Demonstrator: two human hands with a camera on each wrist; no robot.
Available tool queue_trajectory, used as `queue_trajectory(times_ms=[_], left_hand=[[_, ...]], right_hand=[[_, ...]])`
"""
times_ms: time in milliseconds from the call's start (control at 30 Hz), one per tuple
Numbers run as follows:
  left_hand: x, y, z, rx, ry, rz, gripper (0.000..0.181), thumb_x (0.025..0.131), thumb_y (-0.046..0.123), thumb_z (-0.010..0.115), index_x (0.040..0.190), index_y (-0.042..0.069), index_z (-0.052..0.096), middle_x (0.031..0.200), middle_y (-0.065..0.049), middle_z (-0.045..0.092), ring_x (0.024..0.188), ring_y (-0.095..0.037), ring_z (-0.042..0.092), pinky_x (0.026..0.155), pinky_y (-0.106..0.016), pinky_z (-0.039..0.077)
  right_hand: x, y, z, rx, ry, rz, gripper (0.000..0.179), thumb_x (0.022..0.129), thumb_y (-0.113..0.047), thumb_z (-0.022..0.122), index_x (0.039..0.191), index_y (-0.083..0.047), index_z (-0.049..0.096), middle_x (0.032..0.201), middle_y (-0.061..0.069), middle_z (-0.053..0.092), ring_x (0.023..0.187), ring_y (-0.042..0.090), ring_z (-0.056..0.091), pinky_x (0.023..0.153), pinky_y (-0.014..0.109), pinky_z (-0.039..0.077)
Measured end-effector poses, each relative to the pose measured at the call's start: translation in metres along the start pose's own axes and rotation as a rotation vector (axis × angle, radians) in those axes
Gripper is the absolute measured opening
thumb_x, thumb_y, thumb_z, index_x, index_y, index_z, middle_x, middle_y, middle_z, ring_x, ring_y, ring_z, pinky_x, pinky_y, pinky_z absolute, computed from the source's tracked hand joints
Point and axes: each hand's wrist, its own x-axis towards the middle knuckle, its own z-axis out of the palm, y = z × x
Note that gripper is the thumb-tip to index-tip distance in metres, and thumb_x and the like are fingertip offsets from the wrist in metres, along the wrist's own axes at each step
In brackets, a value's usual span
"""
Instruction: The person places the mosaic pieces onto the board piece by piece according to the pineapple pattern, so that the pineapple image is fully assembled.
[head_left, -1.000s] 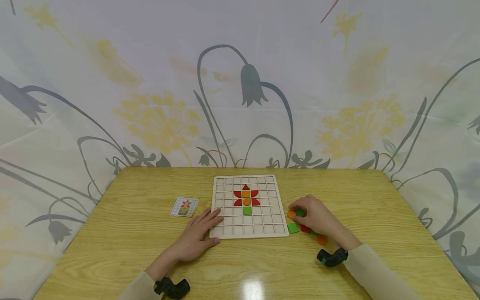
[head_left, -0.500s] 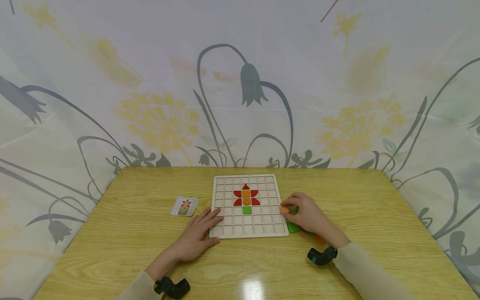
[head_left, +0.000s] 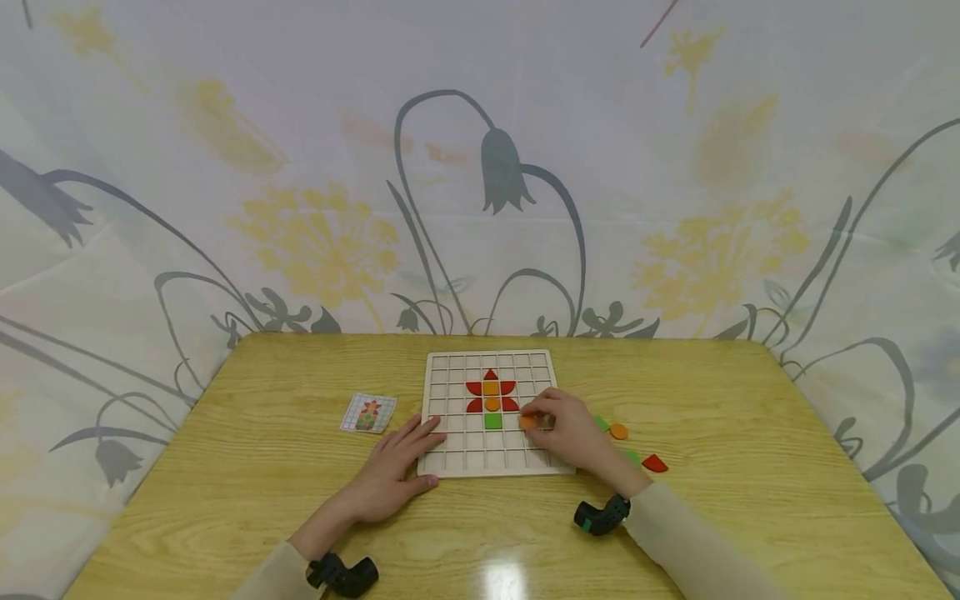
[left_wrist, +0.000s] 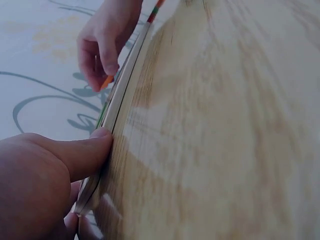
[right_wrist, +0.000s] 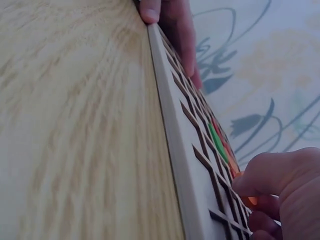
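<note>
My right hand (head_left: 572, 427) is over the right half of the white gridded board (head_left: 450, 462), pinching an orange disc (head_left: 528, 422) between thumb and fingers. In the right wrist view, the orange disc (right_wrist: 251, 201) shows at the fingertips, close over the grid. My left hand (head_left: 393, 475) rests at the board's left edge, fingers spread onto it and thumb (left_wrist: 95, 150) against its near corner. In the board's middle lies a figure: a red triangle (head_left: 491, 375), an orange square (head_left: 491, 389), an orange circle (head_left: 492, 404), red curved pieces (head_left: 474, 406) and a green square (head_left: 492, 422).
Right of the board lie loose pieces: an orange disc (head_left: 618, 431), a red quarter circle (head_left: 655, 463) and green pieces (head_left: 633, 457), partly behind the right hand. A small pattern card (head_left: 369, 413) lies left of the board. The wooden table (head_left: 300, 375) meets a flower-printed curtain (head_left: 480, 250).
My right hand has moved left from the loose pieces onto the board, carrying the orange disc. More loose pieces now show behind it. The left hand has stayed put.
</note>
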Motion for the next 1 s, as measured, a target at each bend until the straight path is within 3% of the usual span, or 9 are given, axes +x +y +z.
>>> queue_trajectory(times_ms=[100,400,1000], left_hand=[[0.0,0.0,0.0,-0.001,0.001,0.0,0.058,0.098,0.024,0.064,0.151,0.009,0.044,0.163,-0.009,0.024,0.151,-0.036,0.009,0.113,-0.066,0.007],[-0.001,0.002,0.0,-0.002,0.005,0.01,0.059,0.098,0.023,0.064,0.151,0.008,0.044,0.163,-0.01,0.025,0.15,-0.038,0.011,0.112,-0.067,0.008],[0.0,-0.003,0.001,0.004,-0.008,0.011,0.059,0.099,0.026,0.062,0.153,0.01,0.042,0.164,-0.008,0.022,0.151,-0.037,0.009,0.112,-0.068,0.008]], right_hand=[[0.003,-0.001,0.008,0.024,0.014,-0.01,0.016,0.084,-0.008,0.077,0.1,-0.011,0.076,0.091,-0.006,0.061,0.075,0.009,0.053,0.065,0.026,0.049],[0.004,-0.007,0.017,0.056,0.043,0.073,0.013,0.084,-0.009,0.077,0.094,-0.016,0.075,0.093,-0.009,0.061,0.076,0.007,0.055,0.068,0.025,0.051],[0.002,-0.004,0.023,0.08,0.063,0.068,0.007,0.087,-0.015,0.079,0.094,-0.018,0.079,0.096,-0.009,0.064,0.076,0.006,0.057,0.067,0.025,0.051]])
